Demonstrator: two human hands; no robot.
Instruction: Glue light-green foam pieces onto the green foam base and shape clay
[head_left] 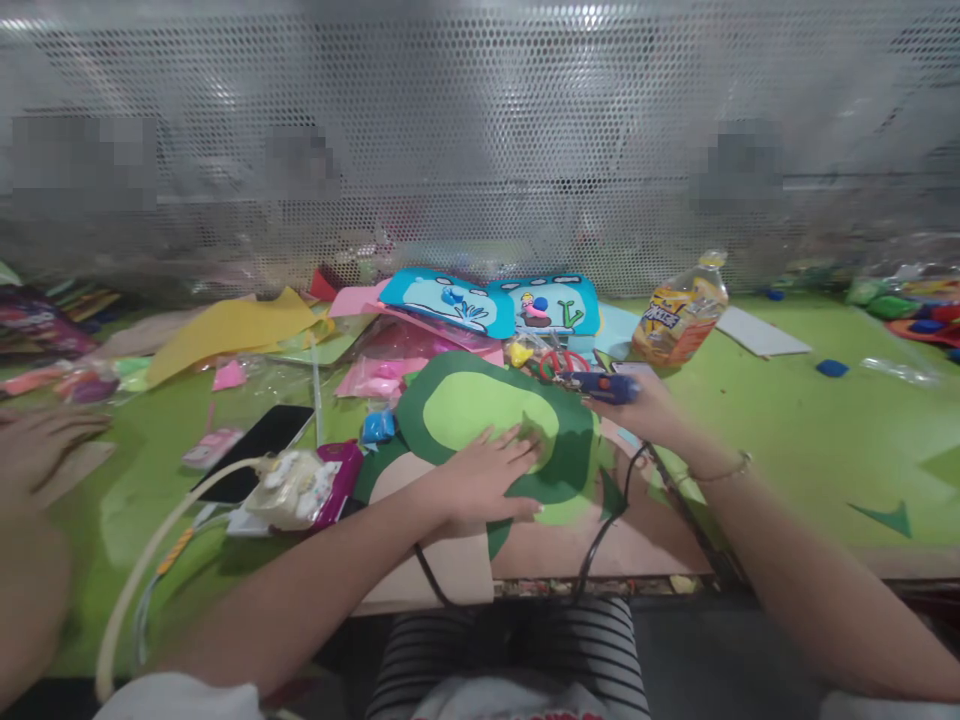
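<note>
My left hand (487,475) lies flat with fingers spread on a rounded green paper cutout (480,415), light green in the middle with a dark green border. In my right hand (649,405) is a blue glue gun (604,387), its nozzle end pointing left over the cutout's upper right edge. A black cord (604,545) hangs down below that hand. Red-handled scissors (561,364) lie just behind the glue gun. Under my left forearm is a beige sheet (450,560), partly covered by the cutout.
Two blue picture panels (450,300) lean at the back beside a plastic bottle (679,315). To the left are a phone (262,445), a power adapter (296,490) with cables and yellow paper (232,335). Another person's hand (37,450) rests at far left. A perforated metal screen (480,150) stands behind.
</note>
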